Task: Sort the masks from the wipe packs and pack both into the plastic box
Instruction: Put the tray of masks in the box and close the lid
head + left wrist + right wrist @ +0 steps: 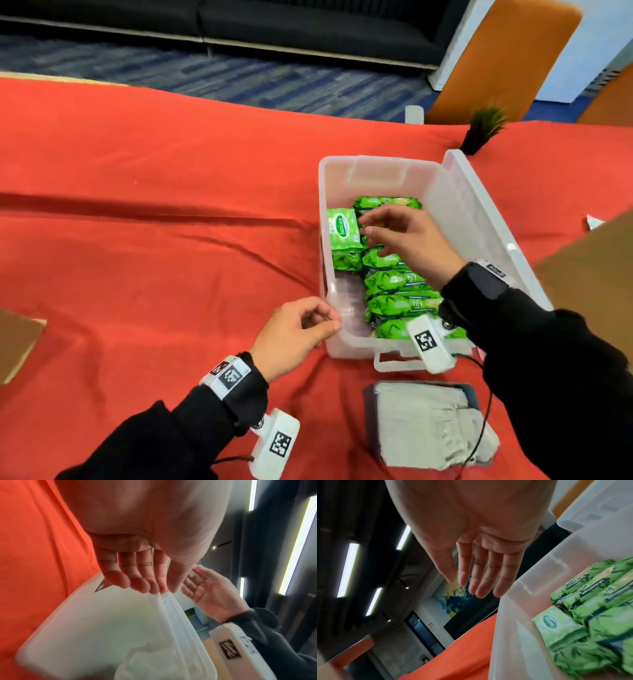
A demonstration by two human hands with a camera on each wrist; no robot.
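A clear plastic box (376, 159) stands on the red cloth with its lid (479, 219) swung open to the right. Inside, several dark green wipe packs (397, 282) stand in a row along the right side, and a lighter green pack (343, 228) sits at the far left. My right hand (373, 228) hovers over the row with relaxed fingers and holds nothing. My left hand (325, 317) is at the box's near left corner, fingers loosely bent, fingertips (142, 586) by the rim, empty. A stack of pale grey masks (424, 421) lies in front of the box.
Brown cardboard shows at the left edge (17, 339) and at the right (596, 267). A small potted plant (483, 130) stands beyond the box, an orange chair (496, 58) behind it. A black cable (486, 411) crosses the masks.
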